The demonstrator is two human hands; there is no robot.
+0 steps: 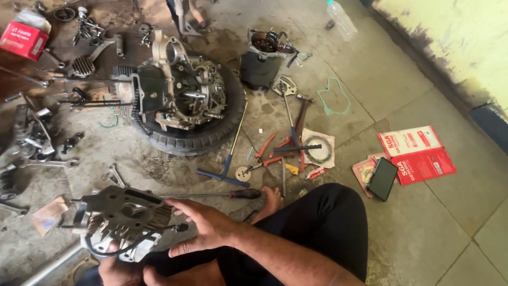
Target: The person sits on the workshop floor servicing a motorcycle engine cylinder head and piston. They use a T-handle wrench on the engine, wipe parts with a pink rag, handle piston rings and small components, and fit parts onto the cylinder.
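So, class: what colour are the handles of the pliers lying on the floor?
Red, seen in the head view: pliers.

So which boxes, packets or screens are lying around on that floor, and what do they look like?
Red and white box: far top left, rectangular carton among metal parts.
Red and white packets: right side on the floor, flat, overlapping.
Phone: beside those packets, dark blank screen, tilted.
Small red tube: near the pliers.

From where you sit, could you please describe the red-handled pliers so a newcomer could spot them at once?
Start at the tyre holding the engine case, then look right along the floor. The pliers lie between two blue T-handle wrenches, beside a round gasket on paper. Only they have two splayed red handles.
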